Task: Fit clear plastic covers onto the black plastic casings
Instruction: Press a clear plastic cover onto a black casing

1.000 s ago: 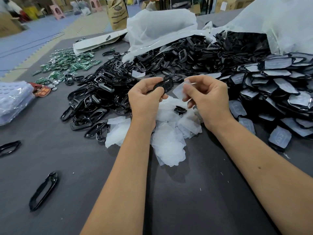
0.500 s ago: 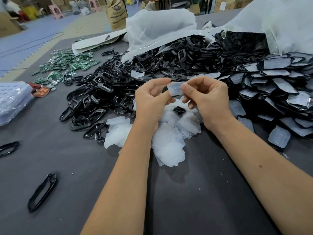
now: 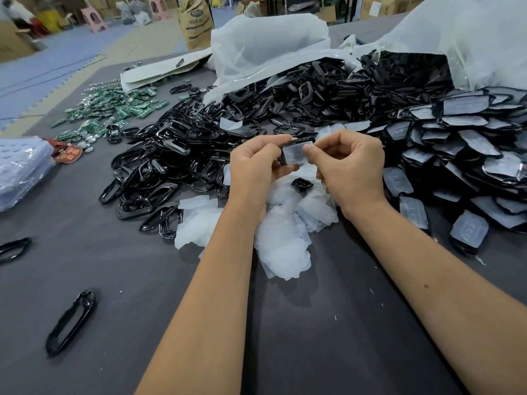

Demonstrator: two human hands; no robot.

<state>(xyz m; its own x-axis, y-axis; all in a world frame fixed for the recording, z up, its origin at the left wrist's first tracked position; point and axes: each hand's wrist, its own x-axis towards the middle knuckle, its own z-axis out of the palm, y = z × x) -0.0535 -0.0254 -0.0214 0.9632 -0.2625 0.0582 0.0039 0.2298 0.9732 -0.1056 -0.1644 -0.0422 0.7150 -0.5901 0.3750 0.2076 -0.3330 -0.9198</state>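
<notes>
At far left a lone black frame [image 3: 70, 323] lies on the table [image 3: 313, 337]. Your left hand [image 3: 253, 169] grips the black casing [image 3: 296, 142] above the heap of clear covers [image 3: 282, 240]; your right hand [image 3: 350, 166] pinches a clear cover [image 3: 293, 155] against it

Between your hands sits a casing [image 3: 296, 143] with a cover [image 3: 295, 155] on it, loose covers [image 3: 285, 238] below on the table [image 3: 313, 337], bare casings [image 3: 176, 155] left, covered ones [image 3: 462, 143] right
</notes>
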